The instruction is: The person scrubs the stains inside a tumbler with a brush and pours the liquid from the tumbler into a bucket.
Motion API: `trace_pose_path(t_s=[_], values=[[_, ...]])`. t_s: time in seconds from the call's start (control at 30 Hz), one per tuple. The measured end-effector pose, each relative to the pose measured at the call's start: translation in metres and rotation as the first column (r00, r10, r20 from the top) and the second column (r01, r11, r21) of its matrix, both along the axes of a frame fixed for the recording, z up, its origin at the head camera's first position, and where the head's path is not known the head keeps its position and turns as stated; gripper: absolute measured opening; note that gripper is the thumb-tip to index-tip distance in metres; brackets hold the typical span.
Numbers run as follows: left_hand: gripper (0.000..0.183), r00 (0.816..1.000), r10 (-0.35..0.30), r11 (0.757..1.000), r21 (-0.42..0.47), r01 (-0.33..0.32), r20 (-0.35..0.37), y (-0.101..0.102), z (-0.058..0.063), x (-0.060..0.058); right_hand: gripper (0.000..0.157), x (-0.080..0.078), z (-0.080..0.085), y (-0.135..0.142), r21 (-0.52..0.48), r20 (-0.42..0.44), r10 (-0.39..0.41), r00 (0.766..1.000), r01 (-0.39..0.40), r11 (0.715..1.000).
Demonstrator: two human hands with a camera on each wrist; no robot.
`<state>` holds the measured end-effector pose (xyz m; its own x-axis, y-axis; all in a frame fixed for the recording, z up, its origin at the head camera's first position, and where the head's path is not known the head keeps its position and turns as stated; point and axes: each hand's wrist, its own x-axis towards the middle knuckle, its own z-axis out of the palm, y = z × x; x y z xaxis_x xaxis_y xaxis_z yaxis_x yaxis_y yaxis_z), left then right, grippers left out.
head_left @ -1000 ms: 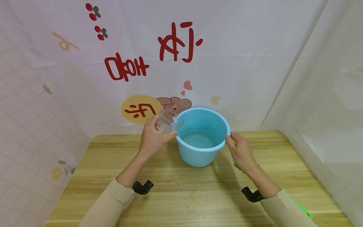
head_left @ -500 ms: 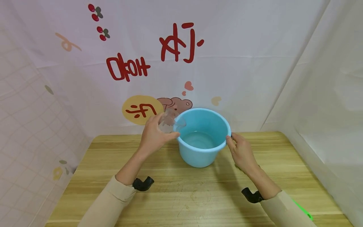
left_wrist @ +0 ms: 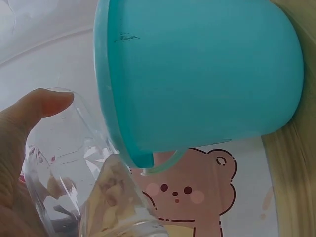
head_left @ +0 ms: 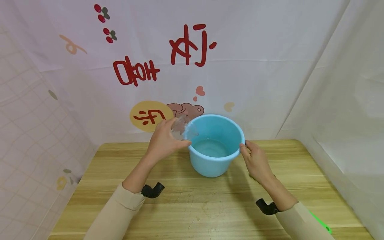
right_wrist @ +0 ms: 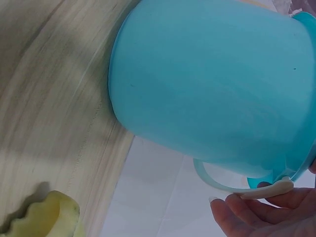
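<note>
A light blue plastic bucket [head_left: 210,167] stands upright on the table, with shallow water [head_left: 211,148] at its bottom. My left hand [head_left: 163,141] grips a clear see-through cup [head_left: 178,128] at the bucket's left rim, the cup's mouth tipped toward the bucket. In the left wrist view the thumb lies over the rim of the clear cup [left_wrist: 64,148]. My right hand [head_left: 255,161] holds the bucket's right side at the rim. In the right wrist view its fingers curl at the white grip [right_wrist: 269,190] of the bucket's handle.
The wooden table [head_left: 168,213] has wet marks in front of the bucket. A green handle [head_left: 321,222] shows beside the right sleeve. A yellow, wavy-edged object [right_wrist: 47,217] lies on the table in the right wrist view. A printed white cloth [head_left: 255,83] hangs behind.
My left hand and the clear cup have shifted slightly right, and the cup tips further over the bucket's rim. My right hand keeps its hold on the bucket.
</note>
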<state>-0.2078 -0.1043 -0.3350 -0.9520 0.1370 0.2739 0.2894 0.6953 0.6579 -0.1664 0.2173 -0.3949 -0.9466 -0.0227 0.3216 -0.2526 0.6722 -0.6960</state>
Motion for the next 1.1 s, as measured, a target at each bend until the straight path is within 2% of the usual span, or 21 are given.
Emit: trace_pose_path(t_s=[0.23,0.6,1.1], values=[[0.088,1.0,0.01,0.997,-0.072,-0.009,0.014,0.006,0.009,0.001,0.046,-0.001,0.001,0.001,-0.001,0.013,-0.002,1.0,0.002,1.0],[0.09,1.0,0.0,0.982,-0.191,0.006,0.028,0.012,0.019,-0.003,0.043,-0.002,-0.001,0.003,-0.001,0.006,0.001,1.0,-0.001,1.0],[0.086,0.999,-0.02,0.974,-0.227,0.029,0.042,0.015,0.025,-0.003,0.043,-0.001,0.0,0.001,-0.003,0.001,-0.004,1.0,0.004,1.0]])
